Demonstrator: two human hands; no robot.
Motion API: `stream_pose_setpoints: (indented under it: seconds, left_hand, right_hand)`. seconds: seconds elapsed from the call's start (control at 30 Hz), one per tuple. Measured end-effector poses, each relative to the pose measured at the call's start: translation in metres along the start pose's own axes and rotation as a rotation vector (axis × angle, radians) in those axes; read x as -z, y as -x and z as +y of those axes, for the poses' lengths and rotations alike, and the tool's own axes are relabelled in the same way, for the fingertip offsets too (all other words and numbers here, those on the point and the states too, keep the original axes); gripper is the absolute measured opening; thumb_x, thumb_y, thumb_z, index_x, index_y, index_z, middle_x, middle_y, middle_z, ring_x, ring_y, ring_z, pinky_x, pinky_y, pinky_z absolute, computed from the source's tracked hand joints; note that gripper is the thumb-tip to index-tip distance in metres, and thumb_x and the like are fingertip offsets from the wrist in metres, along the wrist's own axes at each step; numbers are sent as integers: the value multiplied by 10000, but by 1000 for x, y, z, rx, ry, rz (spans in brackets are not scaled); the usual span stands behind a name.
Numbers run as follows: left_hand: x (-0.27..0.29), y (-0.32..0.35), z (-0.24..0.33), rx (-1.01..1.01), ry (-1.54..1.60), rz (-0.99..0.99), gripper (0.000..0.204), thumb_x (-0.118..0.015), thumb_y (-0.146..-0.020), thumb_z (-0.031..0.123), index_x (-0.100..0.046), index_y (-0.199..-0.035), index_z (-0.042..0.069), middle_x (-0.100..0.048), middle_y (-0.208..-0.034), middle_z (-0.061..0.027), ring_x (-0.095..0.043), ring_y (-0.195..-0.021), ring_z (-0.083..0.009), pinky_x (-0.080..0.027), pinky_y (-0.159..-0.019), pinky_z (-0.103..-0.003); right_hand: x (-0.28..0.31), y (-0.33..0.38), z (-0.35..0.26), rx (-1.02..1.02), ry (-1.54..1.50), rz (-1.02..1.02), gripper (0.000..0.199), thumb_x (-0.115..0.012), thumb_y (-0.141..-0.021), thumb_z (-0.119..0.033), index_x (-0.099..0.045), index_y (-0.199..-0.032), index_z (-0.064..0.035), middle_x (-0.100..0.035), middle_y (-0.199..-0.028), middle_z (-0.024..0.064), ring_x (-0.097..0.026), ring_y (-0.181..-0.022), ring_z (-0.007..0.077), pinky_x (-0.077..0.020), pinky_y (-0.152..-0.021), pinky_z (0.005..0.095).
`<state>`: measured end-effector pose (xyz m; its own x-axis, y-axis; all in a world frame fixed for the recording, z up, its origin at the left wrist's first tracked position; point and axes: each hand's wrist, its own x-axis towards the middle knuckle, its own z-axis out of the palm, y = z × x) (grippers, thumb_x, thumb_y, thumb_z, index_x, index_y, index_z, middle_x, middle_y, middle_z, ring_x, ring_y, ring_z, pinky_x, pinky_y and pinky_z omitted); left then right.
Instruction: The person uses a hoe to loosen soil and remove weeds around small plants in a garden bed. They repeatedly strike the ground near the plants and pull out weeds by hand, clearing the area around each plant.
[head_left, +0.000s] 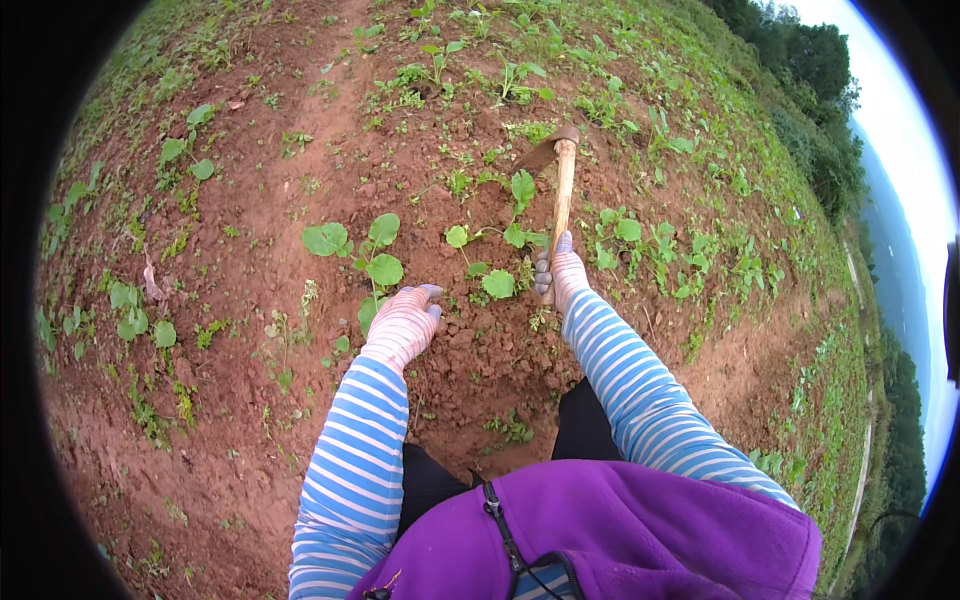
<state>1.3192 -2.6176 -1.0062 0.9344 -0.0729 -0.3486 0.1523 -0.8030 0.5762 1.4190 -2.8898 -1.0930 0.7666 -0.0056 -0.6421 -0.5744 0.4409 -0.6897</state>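
Observation:
My right hand [562,275], in a pale striped glove with grey fingertips, is closed round the lower part of a wooden handle. The handle belongs to a hoe [564,190], which points away from me. Its brown metal blade [538,155] rests at the soil, angled to the left. My left hand [402,322], gloved the same way, hangs low over the soil with loosely bent fingers a little apart and nothing visible in them. Just beyond it grows a broad-leaved seedling [383,268]. Another leafy seedling [498,284] stands between my hands.
Reddish soil [260,230] with scattered weeds and seedlings spreads all round. More leafy plants [130,310] grow at the left, and several [660,250] right of the hoe. Dark trees [815,90] line the right edge. My purple garment [600,520] covers the lower view.

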Motion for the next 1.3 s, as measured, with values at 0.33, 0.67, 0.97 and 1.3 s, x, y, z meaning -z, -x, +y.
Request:
stream_pose_setpoints:
  seconds: [0.33, 0.67, 0.97, 1.3]
  left_hand:
    - [-15, -22, 9, -106, 38, -38, 383, -570, -923, 156, -591, -1299, 88, -633, -1195, -195, -616, -1091, -320, -467, -956, -392]
    - [-4, -6, 5, -49, 33, -2, 380, -567, -923, 193, -603, -1292, 110, -634, -1208, -176, -619, -1083, -317, -468, -961, -375]
    - [-6, -8, 5, -41, 18, -37, 368, -552, -934, 204, -601, -1290, 120, -617, -1240, -179, -586, -1151, -330, -452, -1002, -399]
    - [-12, -13, 1, -58, 4, -53, 364, -550, -948, 238, -596, -1302, 172, -588, -1286, -159, -553, -1193, -338, -432, -1035, -415]
  right_hand:
    - [70, 85, -31, 16, 267, -26, 604, -495, -907, -678, -517, -866, -76, -453, -542, 21, -360, -370, 130, -297, -349, 287]
    - [38, 92, -16, -140, 184, -70, 593, -462, -915, -689, -508, -874, -99, -439, -551, 1, -350, -384, 130, -299, -369, 297]
    - [43, 95, -35, 19, -39, -139, 600, -479, -900, -698, -502, -894, -99, -439, -571, -13, -341, -392, 95, -292, -362, 264]
    - [56, 68, -19, -127, -138, -198, 567, -492, -905, -684, -497, -889, -117, -440, -554, -12, -334, -375, 95, -288, -353, 262]
